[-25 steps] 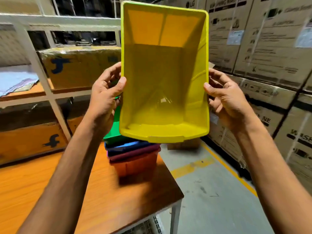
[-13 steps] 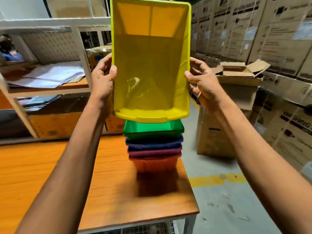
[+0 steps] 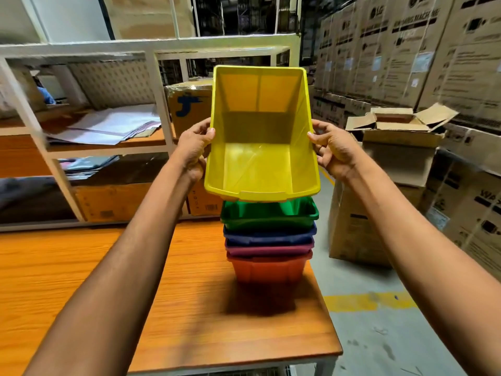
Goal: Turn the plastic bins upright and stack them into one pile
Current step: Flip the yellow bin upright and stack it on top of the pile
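Tilting toward the camera, the yellow bin (image 3: 261,147), gripped at both rims by the left hand (image 3: 193,150) and right hand (image 3: 332,149), could be jammed crooked (or tip the pile) if lowered unlevelled onto the green bin (image 3: 269,215).

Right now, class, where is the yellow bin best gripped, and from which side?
Probably by the rims of its two long sides, one hand from each side, as the left hand and right hand hold the yellow bin. The protruding lip gives fingers purchase; the smooth walls taper.
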{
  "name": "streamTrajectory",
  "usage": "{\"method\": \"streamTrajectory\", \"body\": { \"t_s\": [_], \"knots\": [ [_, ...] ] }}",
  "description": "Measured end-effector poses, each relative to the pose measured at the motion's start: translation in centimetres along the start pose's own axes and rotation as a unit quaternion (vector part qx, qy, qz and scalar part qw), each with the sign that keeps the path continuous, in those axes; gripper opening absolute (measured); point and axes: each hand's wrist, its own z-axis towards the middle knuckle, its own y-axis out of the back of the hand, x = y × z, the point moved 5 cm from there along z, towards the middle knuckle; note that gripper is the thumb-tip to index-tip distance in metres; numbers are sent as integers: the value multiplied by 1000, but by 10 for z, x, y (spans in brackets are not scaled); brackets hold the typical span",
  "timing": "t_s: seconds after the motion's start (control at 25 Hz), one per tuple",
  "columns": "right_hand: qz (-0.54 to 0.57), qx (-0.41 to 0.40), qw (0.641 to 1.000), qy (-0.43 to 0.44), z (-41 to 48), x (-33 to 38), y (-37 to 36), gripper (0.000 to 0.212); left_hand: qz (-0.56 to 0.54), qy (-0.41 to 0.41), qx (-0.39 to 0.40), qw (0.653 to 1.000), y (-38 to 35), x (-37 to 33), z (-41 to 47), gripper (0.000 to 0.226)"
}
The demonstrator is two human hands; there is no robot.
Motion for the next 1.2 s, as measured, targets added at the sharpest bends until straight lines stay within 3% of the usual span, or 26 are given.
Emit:
{"method": "streamTrajectory", "body": {
  "t_s": [0.28,0.64,0.72,0.84,0.96,1.08,1.2],
  "knots": [
    [-8,-17,998,-66,9,13,4,41,-47,119,39,991,-11,0,25,26],
    [-60,-73,982,-161,1,3,20,5,-18,230,48,972,-20,20,35,12],
    [-87,-71,977,-183,0,0,23,14,-16,248,66,966,-21,22,33,4],
    [-96,-54,971,-210,-5,1,18,3,-1,260,64,963,-16,25,33,14],
    [-103,-40,965,-237,-3,4,18,24,19,278,82,957,-14,22,31,17],
    [-111,-22,959,-261,5,4,17,7,14,293,93,951,-11,20,35,20],
    [-138,-5,951,-277,10,4,16,7,17,300,100,948,-5,22,40,27]
  ]
}}
